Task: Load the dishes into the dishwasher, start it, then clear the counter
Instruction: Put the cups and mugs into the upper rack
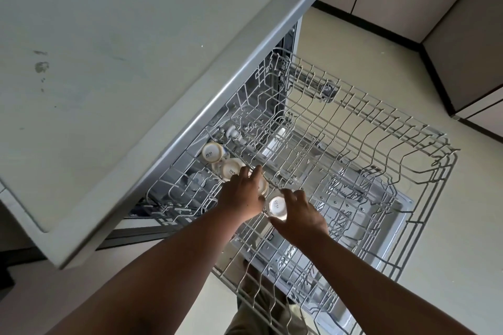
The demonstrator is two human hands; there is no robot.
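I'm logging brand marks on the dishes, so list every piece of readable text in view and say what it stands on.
"VISTA", as best it reads: small dark print on the base of the upturned white ceramic cup farthest back in the grey wire upper rack.
Second white cup: similar print, partly hidden by the left hand, not readable.
White cup held by the right hand: similar print, blurred.
No other text.
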